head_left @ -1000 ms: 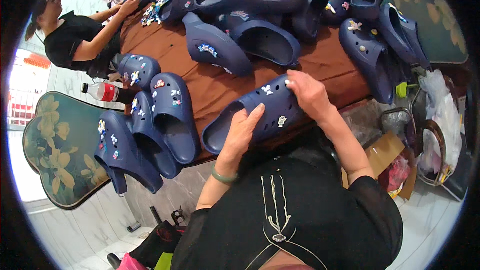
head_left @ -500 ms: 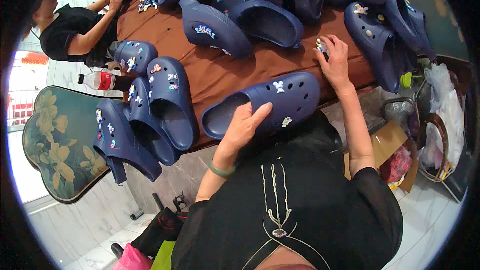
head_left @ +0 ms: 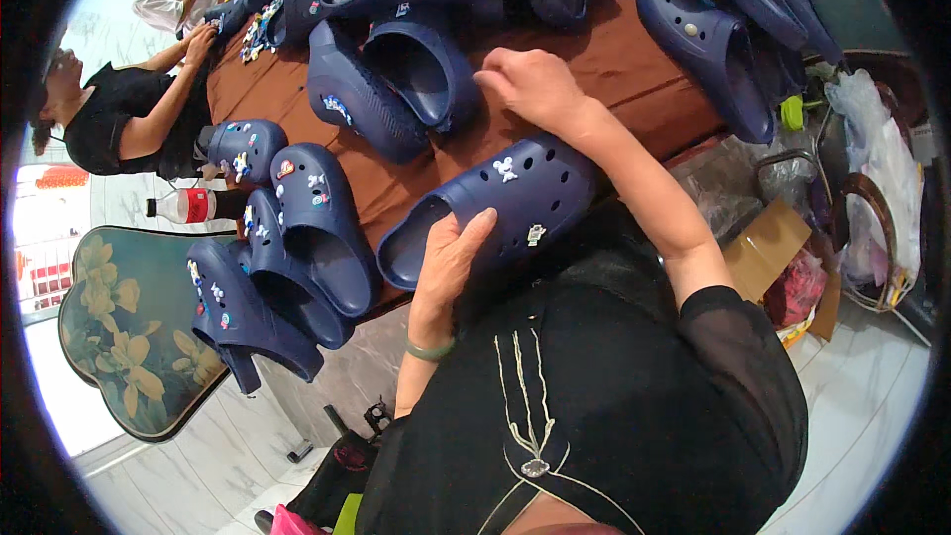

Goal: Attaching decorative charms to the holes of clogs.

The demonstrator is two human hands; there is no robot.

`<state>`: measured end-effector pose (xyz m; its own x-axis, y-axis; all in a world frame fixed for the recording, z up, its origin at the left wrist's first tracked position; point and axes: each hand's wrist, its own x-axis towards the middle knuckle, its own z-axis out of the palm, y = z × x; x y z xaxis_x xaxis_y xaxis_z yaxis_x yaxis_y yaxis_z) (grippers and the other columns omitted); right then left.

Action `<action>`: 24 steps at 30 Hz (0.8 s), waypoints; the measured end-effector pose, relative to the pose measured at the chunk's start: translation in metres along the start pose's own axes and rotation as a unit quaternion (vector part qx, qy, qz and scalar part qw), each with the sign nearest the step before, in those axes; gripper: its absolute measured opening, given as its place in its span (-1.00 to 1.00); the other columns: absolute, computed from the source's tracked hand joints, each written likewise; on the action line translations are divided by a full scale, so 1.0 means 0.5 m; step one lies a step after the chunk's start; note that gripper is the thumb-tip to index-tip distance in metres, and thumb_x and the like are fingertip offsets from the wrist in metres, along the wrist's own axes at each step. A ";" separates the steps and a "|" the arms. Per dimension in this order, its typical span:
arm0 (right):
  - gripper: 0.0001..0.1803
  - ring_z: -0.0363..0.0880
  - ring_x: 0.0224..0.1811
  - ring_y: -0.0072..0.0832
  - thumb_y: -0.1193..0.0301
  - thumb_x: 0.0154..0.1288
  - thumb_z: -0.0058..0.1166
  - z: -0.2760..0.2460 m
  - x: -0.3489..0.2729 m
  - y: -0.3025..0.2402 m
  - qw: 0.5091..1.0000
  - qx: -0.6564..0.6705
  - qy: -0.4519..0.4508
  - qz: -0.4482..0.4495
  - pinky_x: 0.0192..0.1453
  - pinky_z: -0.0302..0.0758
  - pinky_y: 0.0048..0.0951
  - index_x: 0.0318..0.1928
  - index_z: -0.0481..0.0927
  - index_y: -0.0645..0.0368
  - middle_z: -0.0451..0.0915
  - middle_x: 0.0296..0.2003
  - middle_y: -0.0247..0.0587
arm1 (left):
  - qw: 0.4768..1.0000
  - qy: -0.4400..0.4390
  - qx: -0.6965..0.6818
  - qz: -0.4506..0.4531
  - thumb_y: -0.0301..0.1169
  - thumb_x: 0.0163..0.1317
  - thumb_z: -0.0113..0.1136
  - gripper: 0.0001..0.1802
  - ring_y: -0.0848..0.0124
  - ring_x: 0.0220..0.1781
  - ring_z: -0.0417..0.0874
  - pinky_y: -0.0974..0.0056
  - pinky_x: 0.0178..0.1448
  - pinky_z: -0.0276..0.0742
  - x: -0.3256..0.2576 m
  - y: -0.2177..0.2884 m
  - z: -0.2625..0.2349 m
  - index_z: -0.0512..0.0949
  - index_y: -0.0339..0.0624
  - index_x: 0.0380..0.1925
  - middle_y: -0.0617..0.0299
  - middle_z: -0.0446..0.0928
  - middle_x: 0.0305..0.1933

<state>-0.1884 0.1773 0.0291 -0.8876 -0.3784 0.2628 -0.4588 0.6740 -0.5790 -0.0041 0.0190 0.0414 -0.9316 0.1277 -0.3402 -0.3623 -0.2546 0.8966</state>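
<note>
The long desk covered in brown cloth (head_left: 634, 69) runs across the upper half of the frame, and the dark green tray-shaped board painted with yellow flowers (head_left: 129, 337) stands at the lower left beside it. On the desk I can count at least a dozen navy-blue foam clogs; those along the top edge overlap, so I cannot give an exact number. Three of them lie in a stack at the left edge of the desk (head_left: 287, 267), each with small coloured charms on its toe, and one large pair (head_left: 396, 79) sits in the upper middle.

The navy-blue foam clog with perforated toe (head_left: 495, 213) that I am working on lies in the centre of the frame, at the near edge of the desk, against my black top. My left hand (head_left: 451, 263) has its grip wrapped on the open heel end of that clog, thumb on the upper. My right hand (head_left: 535, 84) rests on the brown cloth just above the toe, fingers curled under; I cannot tell whether its grip encloses anything.

The clog carries two small white charms (head_left: 506, 169), one on the toe top and one lower on the side.

At the left, a plastic bottle with a red label (head_left: 188, 206) lies on its side. At the right, one flat brown cardboard piece (head_left: 768, 243) lies below the desk edge, with clear plastic bags (head_left: 872, 149) beside it.

Two other people are at the upper left.
</note>
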 end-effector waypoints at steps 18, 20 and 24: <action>-0.61 0.40 0.21 -0.17 0.31 0.22 0.18 -0.013 -0.074 0.163 0.985 -0.040 0.046 -0.161 0.27 0.34 -0.24 0.08 0.58 0.02 0.51 0.14 -0.21 | 0.997 0.035 -0.064 0.029 -0.29 0.40 0.05 -0.63 0.47 -0.05 0.58 0.35 0.10 0.50 0.039 0.015 0.000 0.49 -0.36 0.04 0.18 0.57 -0.03; -0.67 0.45 0.14 -0.16 0.34 0.19 0.19 -0.021 -0.059 0.169 0.992 -0.052 0.021 -0.114 0.23 0.36 -0.21 -0.02 0.62 0.07 0.56 0.04 -0.17 | 0.996 0.037 -0.078 0.031 -0.30 0.40 0.06 -0.63 0.46 -0.04 0.59 0.34 0.13 0.51 0.047 0.015 0.001 0.48 -0.35 0.06 0.17 0.56 -0.01; -0.69 0.47 0.10 -0.11 0.39 0.14 0.21 -0.071 -0.050 0.036 0.985 0.103 0.039 -0.135 0.21 0.37 -0.18 -0.09 0.60 0.22 0.57 -0.01 -0.08 | 0.995 0.014 -0.070 0.076 -0.33 0.38 0.05 -0.61 0.44 0.05 0.54 0.30 0.18 0.47 0.039 0.027 -0.012 0.41 -0.33 0.12 0.16 0.52 0.05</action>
<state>-0.1758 0.2215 0.0392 -0.7384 -0.4716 0.4820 -0.6675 0.4096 -0.6218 -0.0274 0.0123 0.0454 -0.9757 0.0504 -0.2133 -0.2155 -0.3995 0.8910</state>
